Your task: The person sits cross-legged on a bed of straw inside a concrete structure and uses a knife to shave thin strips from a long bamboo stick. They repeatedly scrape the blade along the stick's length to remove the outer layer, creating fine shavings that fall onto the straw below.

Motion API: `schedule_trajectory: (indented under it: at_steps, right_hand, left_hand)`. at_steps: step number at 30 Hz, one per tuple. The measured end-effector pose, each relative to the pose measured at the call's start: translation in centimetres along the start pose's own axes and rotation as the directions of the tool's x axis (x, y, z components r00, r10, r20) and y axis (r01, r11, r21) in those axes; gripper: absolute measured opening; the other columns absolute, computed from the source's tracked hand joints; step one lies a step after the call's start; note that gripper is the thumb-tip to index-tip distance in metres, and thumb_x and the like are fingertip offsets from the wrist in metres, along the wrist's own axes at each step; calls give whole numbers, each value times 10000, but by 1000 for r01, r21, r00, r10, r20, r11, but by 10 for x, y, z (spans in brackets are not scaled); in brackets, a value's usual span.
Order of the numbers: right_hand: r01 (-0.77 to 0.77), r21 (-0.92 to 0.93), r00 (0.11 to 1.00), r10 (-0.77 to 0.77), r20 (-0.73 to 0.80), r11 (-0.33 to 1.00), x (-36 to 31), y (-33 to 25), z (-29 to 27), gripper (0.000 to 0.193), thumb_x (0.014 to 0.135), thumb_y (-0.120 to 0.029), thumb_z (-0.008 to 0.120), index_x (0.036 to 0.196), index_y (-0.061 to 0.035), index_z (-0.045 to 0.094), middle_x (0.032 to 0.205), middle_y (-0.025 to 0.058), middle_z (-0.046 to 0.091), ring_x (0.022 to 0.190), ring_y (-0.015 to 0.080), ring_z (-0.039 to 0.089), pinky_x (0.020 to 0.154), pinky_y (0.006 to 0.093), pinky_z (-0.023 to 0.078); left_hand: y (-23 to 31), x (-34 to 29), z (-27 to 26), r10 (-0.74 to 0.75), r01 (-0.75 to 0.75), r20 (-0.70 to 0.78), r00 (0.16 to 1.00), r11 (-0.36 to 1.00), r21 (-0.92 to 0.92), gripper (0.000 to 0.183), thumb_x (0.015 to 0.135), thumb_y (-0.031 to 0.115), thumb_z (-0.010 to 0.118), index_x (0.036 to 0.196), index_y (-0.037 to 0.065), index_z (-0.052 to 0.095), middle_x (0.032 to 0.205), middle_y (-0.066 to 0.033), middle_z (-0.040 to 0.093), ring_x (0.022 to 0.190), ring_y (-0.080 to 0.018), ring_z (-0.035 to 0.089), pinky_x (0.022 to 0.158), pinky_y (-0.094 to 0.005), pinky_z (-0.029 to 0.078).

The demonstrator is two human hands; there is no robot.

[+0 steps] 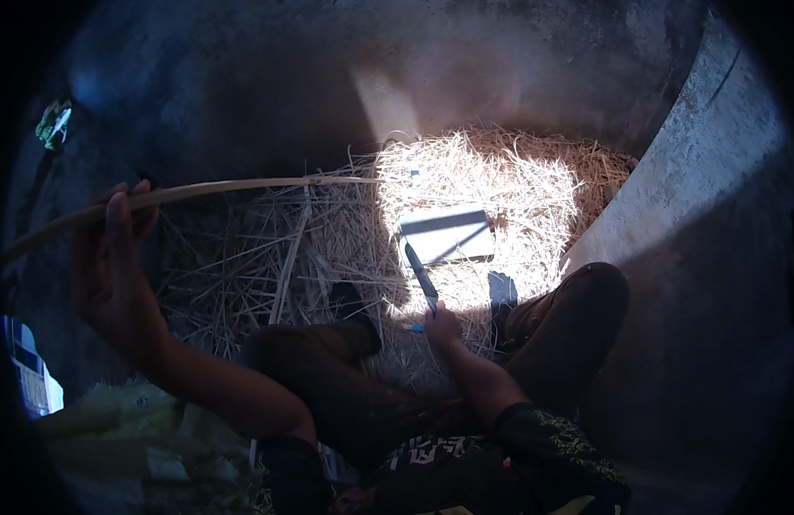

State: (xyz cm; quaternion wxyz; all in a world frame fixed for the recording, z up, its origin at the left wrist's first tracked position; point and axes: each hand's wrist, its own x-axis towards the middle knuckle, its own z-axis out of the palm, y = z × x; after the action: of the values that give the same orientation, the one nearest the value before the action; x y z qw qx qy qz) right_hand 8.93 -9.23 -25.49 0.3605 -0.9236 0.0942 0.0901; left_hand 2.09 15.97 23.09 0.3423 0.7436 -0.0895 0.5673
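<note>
- The left hand (pixel 114 262) is raised at the left of the view, fingers wrapped around a long thin cane strip (pixel 234 187); the thumb points up across it.
- The cane strip runs nearly level, with a slight bow. One end passes left beyond the left hand into shadow; the other reaches right as far as the near edge of the straw pile (pixel 491 184).
- The right hand (pixel 442 326) sits low, just in front of the straw pile, closed around the handle of a knife (pixel 420 276). Its blade points up and slightly left, away from the person and into the sunlit straw.
- The knife's long axis lies almost crosswise to the cane strip. The strip's free end is above and left of the blade tip, apart from it. The right hand is the nearer one to that free end; the left hand holds the strip well away from the straw pile's bright centre.
- A flat pale block (pixel 446 236) lies on the straw pile, just beyond the blade tip; whether the blade touches it I cannot tell.
- The person's knees (pixel 586 296) flank the right hand, the right knee just beside it.
- A concrete wall (pixel 697 180) curves close along the right side of the straw pile, so room is tight there.
- Left of the straw pile the ground is dark with loose stalks, and the strip has open room to swing above it.
</note>
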Motion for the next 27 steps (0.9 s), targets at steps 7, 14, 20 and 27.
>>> schedule_trajectory:
  at_steps: [7, 14, 20, 27]
  right_hand:
    - [-129, 118, 979, 146, -143, 985, 7, 21, 5, 373, 979, -350, 500, 1191, -43, 512, 987, 265, 675, 950, 465, 651, 828, 558, 498]
    - [-307, 273, 851, 392, -350, 912, 26, 27, 0, 380, 970, -357, 517, 1211, -63, 511, 941, 272, 682, 914, 475, 655, 784, 543, 518]
    - [-318, 353, 812, 445, -378, 880, 35, 36, 3, 345, 940, -308, 549, 1146, -32, 528, 961, 249, 679, 919, 461, 656, 785, 547, 512]
    - [-541, 311, 640, 623, -450, 781, 34, 50, -8, 324, 886, -221, 632, 1137, -24, 576, 1036, 213, 660, 960, 389, 682, 830, 494, 544]
  left_hand:
    - [-1, 0, 2, 15, -14, 26, 1000, 1000, -19, 214, 978, 102, 617, 1112, -61, 659, 1020, -198, 704, 957, -263, 714, 809, -341, 633]
    - [0, -1, 3, -5, 5, 11, 1000, 1000, -8, 212, 977, 108, 621, 1107, -53, 664, 1020, -194, 703, 958, -260, 714, 806, -341, 634]
    - [-2, 0, 3, -6, 6, 19, 1000, 1000, -8, 234, 978, 127, 623, 1121, -55, 656, 1029, -195, 701, 961, -263, 713, 809, -347, 637]
    - [-9, 0, 0, 14, -15, 13, 1000, 1000, 18, 251, 977, 128, 625, 1146, -57, 646, 1040, -196, 698, 967, -267, 713, 798, -355, 642]
